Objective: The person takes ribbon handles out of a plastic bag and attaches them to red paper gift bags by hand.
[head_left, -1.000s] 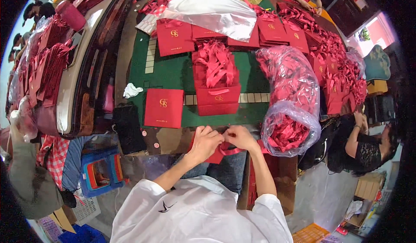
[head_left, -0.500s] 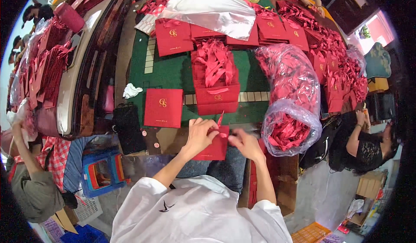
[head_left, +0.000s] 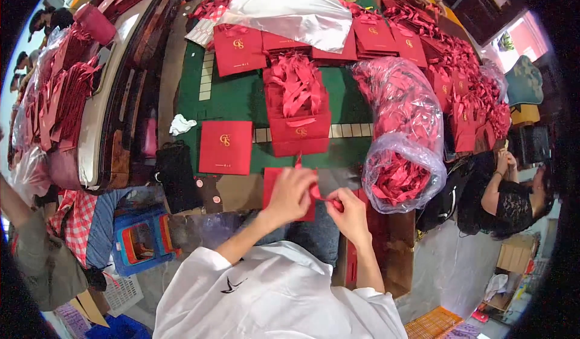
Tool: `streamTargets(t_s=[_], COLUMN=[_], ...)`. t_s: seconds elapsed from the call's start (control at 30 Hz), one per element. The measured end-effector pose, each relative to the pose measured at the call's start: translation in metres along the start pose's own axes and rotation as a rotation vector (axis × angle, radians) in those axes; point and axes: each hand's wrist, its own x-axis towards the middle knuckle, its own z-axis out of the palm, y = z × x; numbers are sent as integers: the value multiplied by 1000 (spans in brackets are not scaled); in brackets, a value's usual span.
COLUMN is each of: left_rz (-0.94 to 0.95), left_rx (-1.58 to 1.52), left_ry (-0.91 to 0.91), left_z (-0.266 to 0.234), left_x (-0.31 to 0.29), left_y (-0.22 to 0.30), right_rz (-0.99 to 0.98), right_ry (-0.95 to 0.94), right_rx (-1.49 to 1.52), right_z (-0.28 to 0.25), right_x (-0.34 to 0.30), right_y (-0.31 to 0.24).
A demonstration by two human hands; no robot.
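A red paper gift bag (head_left: 272, 180) lies at the table's near edge, partly over my lap, with its lower part reaching toward me. My left hand (head_left: 291, 195) is over this bag, its fingers smeared by motion, so their grip is unclear. Just right of it, my right hand (head_left: 348, 213) is closed in a pinch on a red ribbon (head_left: 316, 193). The ribbon stretches between the two hands, above the bag's right side. Another ribbon end (head_left: 298, 159) sticks up beyond my left hand.
A flat red bag (head_left: 225, 148) lies to the left on the green mat (head_left: 238, 103). Ahead is a bag stack with ribbons (head_left: 300, 136). Right of it stands a clear plastic sack (head_left: 406, 151) of red ribbons. White crumpled tissue (head_left: 182, 124) lies left. Co-workers sit at both sides.
My right hand has moved slightly down and now draws a ribbon taut toward the right. My left hand has shifted a little right and down. The co-worker's arm at far left has moved.
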Motion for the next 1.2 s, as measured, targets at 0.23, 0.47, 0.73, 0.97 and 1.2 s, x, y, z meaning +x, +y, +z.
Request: streamTargets(t_s=[0.23,0.47,0.73,0.97,1.2], left_rz=[-305,-371,-328,-296,-285], left_rx=[-323,-387,-377,-454,230], left_ry=[-119,75,-25,-48,63], left_z=[16,9,25,15,-29], left_x=[-16,-11,-45,-55,-35], left_y=[23,21,35,40,-16], right_rz=[-124,375,588,303,3], right_ry=[292,-63,257,194,162], right_rx=[-52,373,1265,680,14], right_z=[20,45,57,47,47], right_x=[2,-30,5,9,11], right_y=[3,32,30,16,-17])
